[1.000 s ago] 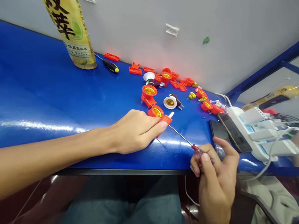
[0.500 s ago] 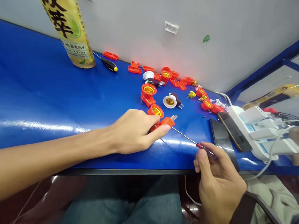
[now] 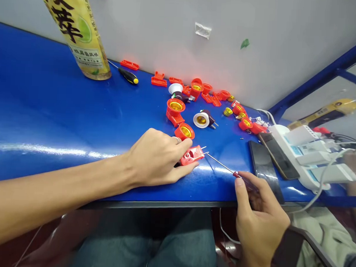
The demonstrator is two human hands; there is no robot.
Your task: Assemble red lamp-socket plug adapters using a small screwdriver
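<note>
My left hand (image 3: 160,158) pinches a red plug-in lamp holder (image 3: 192,155) low over the blue table, its metal pins pointing right. Part of the holder is hidden behind my fingers. A screwdriver (image 3: 222,164) with a dark red, see-through handle is gripped in my right hand (image 3: 258,215); its thin shaft reaches toward the pins, and I cannot tell whether the tip touches them. Just beyond my left fingers sits a red lamp socket (image 3: 184,131) with a brass thread. Behind it stands another red lamp holder (image 3: 175,111), with a white-rimmed lamp holder (image 3: 202,120) to the right.
Red plastic parts (image 3: 159,81) and brass threads line the wall. A yellow bottle (image 3: 87,47) and a black screwdriver (image 3: 128,76) are at the left. Phones (image 3: 263,163) and a white power strip (image 3: 295,158) with chargers occupy the right, near another person's hand (image 3: 355,165).
My left hand has turned the red lamp holder, so a different face with a recess now shows upward. The screwdriver's tip stays near the pins.
</note>
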